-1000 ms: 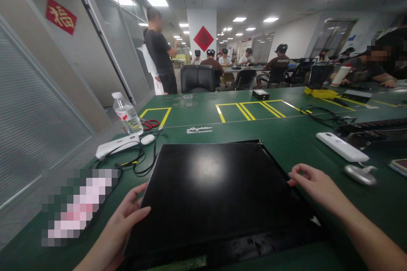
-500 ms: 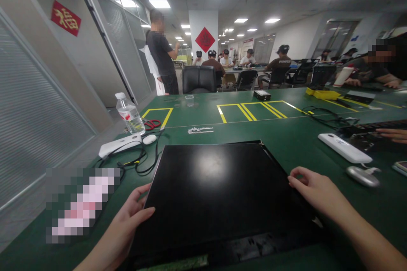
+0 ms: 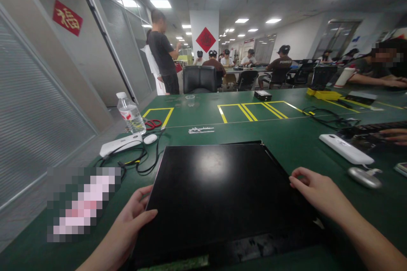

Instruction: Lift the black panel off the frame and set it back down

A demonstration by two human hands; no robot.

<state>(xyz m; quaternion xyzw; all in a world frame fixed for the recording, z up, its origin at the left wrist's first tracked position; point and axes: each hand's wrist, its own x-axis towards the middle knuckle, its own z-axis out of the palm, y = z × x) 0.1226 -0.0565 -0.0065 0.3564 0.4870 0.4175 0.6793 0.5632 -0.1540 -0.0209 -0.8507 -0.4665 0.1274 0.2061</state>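
Black, glossy panel over the green counter, its long axis apparently left to right, between both hands. Left hand, the more closely engaged, clasps the left edge; right hand curls narrowly at the right edge, its grip uncertain.

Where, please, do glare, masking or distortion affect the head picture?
In the head view, a soft white glare sits on the black panel; also in the head view, a pixelated patch hides something at left, and the glass partition leans, probably from wide-angle distortion.
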